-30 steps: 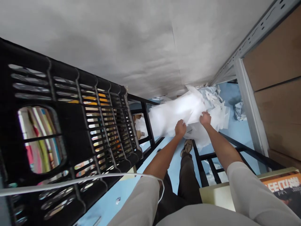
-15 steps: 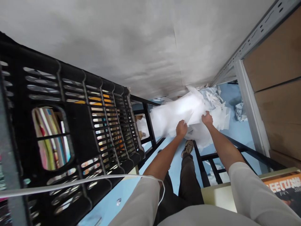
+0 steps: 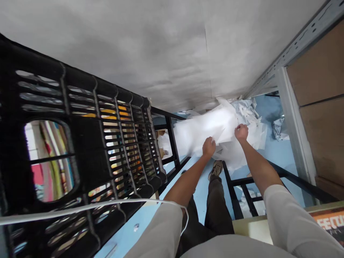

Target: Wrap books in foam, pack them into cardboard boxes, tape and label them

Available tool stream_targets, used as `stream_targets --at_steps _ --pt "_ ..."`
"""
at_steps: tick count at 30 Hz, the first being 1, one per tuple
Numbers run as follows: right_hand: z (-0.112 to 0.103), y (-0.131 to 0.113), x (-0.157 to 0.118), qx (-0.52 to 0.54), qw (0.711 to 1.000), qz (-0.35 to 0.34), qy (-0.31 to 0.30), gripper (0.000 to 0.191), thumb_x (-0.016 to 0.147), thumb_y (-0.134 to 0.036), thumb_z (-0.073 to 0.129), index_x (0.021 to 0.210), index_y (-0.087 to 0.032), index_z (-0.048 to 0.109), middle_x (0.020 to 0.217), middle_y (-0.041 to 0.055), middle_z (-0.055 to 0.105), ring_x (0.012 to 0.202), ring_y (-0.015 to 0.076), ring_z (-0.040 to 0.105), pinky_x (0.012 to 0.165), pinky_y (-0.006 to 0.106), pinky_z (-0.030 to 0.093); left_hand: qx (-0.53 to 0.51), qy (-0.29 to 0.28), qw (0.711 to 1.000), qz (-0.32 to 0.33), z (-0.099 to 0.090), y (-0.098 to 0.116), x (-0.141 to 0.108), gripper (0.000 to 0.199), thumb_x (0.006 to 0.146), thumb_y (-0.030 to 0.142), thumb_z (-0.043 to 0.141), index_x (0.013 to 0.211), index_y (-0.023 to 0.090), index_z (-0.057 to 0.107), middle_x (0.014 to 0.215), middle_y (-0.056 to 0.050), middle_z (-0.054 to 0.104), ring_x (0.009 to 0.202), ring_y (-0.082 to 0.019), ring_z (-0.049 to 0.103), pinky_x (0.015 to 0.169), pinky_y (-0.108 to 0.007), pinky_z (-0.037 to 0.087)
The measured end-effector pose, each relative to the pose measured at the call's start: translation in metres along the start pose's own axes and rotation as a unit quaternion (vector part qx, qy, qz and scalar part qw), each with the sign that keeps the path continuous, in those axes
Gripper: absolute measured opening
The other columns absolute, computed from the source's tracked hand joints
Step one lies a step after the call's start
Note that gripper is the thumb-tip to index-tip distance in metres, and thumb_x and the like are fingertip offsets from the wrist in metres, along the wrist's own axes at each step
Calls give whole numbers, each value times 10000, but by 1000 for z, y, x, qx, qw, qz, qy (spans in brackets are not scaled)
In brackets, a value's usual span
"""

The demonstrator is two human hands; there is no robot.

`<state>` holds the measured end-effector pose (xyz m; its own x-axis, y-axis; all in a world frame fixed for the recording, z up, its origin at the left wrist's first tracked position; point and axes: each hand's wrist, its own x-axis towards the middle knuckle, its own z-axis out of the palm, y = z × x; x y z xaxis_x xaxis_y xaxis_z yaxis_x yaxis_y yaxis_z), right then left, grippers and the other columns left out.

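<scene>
A heap of thin white sheets [image 3: 199,129] lies low between the black frames, against the grey wall. My left hand [image 3: 209,147] is closed at the near side of the heap, pinching the edge of a white sheet. My right hand [image 3: 241,132] is at the right part of the heap, its fingers pressed together; whatever is between them is too small to make out. Behind it lies crumpled whitish material [image 3: 245,109].
On the left stands a black plastic crate [image 3: 88,139] holding books. Black metal bars [image 3: 172,139] flank the heap. Brown boxes [image 3: 322,132] fill a grey rack [image 3: 297,129] on the right. A white cable [image 3: 107,204] crosses before me.
My right hand has moved slightly up and right, off the sheet's near part. My left hand has barely moved. The view has shifted a little, with the crate looming larger.
</scene>
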<state>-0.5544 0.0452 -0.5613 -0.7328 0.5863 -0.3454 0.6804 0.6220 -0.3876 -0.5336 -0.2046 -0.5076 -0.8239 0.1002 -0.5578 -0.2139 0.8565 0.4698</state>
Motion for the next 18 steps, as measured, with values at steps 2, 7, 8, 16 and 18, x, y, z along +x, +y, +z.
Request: stream_targets --at_steps 2,7,8,16,18 --pt "-2 -1 2 37 999 -25 32 70 846 -188 594 858 -240 548 1096 108 622 1060 287 564 1001 423 473 4 9 1000 1 3 0 0 229 1089 233 551 1252 191 707 1253 -130 749 1191 -291 700 1030 -384 558" --pt "-19 -4 7 175 976 67 114 157 871 -159 528 949 -273 453 870 -5 550 825 213 536 861 340 449 17 17 1000 7 5 5 -8 187 1087 239 551 1185 214 708 1201 -125 734 1147 -284 694 979 -365 540" --pt "-25 -3 6 196 969 91 122 179 875 -155 525 981 -275 446 842 -25 533 792 204 528 840 331 439 20 16 1000 8 3 7 -10 183 1088 242 549 1176 218 707 1195 -123 731 1133 -282 693 967 -362 538" --pt "-72 8 -13 262 936 130 194 204 854 -175 539 990 -278 426 947 -19 522 902 176 546 956 310 419 17 22 999 33 -14 34 -30 178 1088 239 555 1192 217 698 1209 -120 717 1142 -279 690 966 -359 538" --pt "-83 8 -17 266 931 110 223 172 841 -182 544 941 -270 435 973 -7 507 943 179 538 997 320 417 9 39 999 37 -18 42 -34 178 1086 239 557 1191 223 700 1215 -117 711 1154 -280 687 983 -364 545"
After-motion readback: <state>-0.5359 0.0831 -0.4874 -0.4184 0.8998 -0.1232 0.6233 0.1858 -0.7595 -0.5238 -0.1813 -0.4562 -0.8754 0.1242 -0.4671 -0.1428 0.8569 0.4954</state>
